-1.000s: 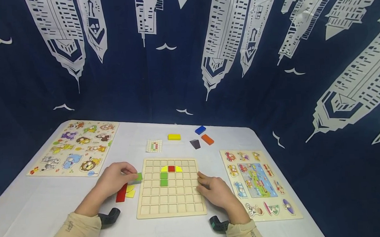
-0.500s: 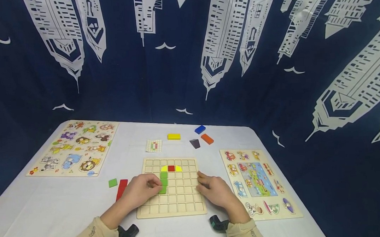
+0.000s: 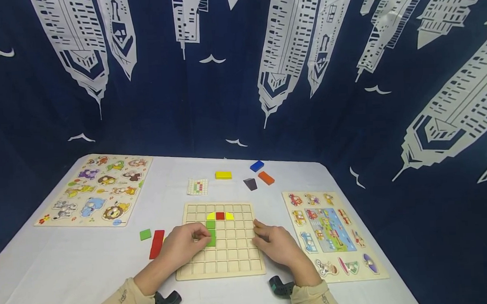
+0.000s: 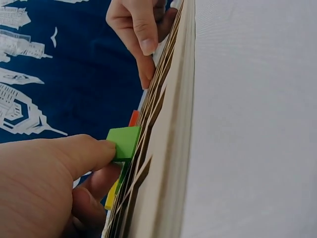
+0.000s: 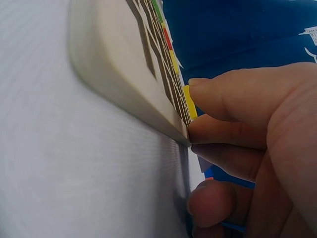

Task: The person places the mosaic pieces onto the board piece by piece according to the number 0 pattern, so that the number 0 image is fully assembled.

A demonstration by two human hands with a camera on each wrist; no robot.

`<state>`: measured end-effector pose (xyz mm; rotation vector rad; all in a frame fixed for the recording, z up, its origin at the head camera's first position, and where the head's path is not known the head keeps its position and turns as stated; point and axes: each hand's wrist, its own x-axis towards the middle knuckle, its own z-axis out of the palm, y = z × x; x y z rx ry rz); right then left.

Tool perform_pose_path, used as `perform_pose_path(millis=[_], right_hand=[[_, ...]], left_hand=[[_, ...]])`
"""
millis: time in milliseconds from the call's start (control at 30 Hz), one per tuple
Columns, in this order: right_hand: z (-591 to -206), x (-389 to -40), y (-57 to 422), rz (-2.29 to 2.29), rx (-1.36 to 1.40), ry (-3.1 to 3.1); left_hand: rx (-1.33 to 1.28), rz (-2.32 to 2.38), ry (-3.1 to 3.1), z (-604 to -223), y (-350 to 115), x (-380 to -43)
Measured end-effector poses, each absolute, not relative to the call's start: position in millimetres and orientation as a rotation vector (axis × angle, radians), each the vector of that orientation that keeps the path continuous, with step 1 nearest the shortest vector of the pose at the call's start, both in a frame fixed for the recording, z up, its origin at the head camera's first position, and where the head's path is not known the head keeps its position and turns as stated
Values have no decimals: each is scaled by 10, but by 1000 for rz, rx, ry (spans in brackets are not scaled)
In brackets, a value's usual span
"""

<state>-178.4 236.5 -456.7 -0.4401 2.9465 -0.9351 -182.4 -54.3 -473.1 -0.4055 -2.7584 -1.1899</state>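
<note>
My left hand (image 3: pixel 185 243) pinches a green square tile (image 4: pixel 124 141) between thumb and fingers, low over the wooden grid board (image 3: pixel 232 266). In the head view this tile overlaps the lower end of a short green column (image 3: pixel 210 224). Above that column, a red square (image 3: pixel 220 216) lies between two yellow curved pieces (image 3: pixel 229 215) in the grid. The right hand (image 3: pixel 278 245) rests its fingertips against the board's right edge, thumb apart from the other fingers. Left of the board lie a loose green tile (image 3: pixel 145 234) and a red strip (image 3: pixel 157 244). Yellow pieces there are mostly hidden behind my left hand.
Behind the board are a small pattern card (image 3: pixel 198 187) and yellow (image 3: pixel 223 175), blue (image 3: pixel 257 166), orange (image 3: pixel 266 177) and dark (image 3: pixel 251 184) blocks. An animal puzzle (image 3: pixel 94 190) lies at left, a vehicle puzzle (image 3: pixel 333 234) at right.
The left hand has carried a green tile rightward from beside the board onto the grid, then shifted only slightly. My right hand has stayed at the board's edge.
</note>
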Motion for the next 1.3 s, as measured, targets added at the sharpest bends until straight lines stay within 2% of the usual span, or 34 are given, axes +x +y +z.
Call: perform_pose_path(millis=[433,633,800,900,1100,1300], right_hand=[[-4574,-1796,2383,-949,-443,2938],[-4577,-1795,2383,-940,-428,2937],[-4579,-1787,2380,-932,-444,2937],[-4582,-1778,2371,-917,-441,2937],[-4566,-1770,2375,-912,-444,2944],[-4572,-1784,2371,-920,-463,2942]], left_hand=[[-453,-1088,-2773,-4718,-541,-1805],[-335,-1234,-2756,-4562,-630,-1791],[-207,-1292,-2735,-4252,-934,-1746],[-183,-1187,-2747,-4195,-1235,-1733],[-54,-1019,-2775,-4371,-1766,-1740],[-25,-977,-2830,-4528,-1953,-1780]])
